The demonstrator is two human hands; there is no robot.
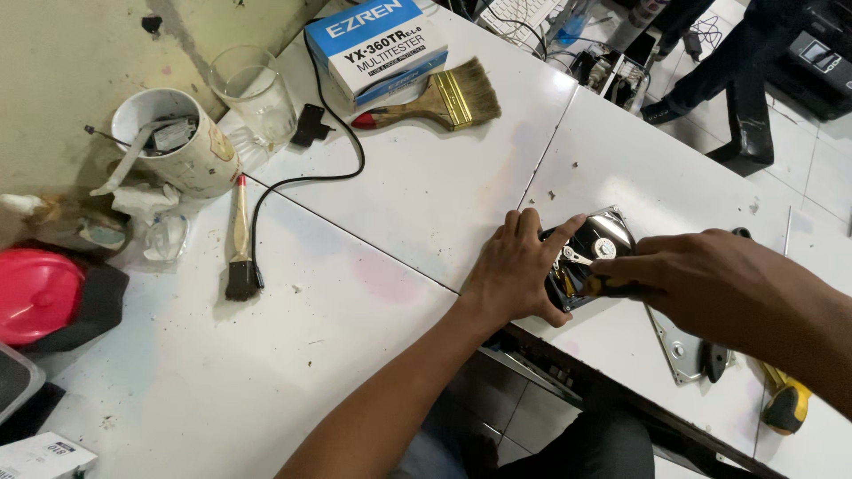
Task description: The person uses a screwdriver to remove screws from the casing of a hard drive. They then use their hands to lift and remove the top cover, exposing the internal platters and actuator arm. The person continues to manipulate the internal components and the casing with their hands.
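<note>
The left hand [517, 270] lies flat with fingers spread, pressing down the opened hard drive [593, 257] at the near table edge [497, 333]. The right hand [688, 279] is closed around a dark, yellow-marked tool handle [612, 286] over the drive's shiny platter. A slip of the tool could scratch the platter or nick the left fingers just beside it. The removed metal cover [679, 346] lies right of the drive; a yellow-handled screwdriver [785, 401], farther right, sits near the edge and might roll off.
</note>
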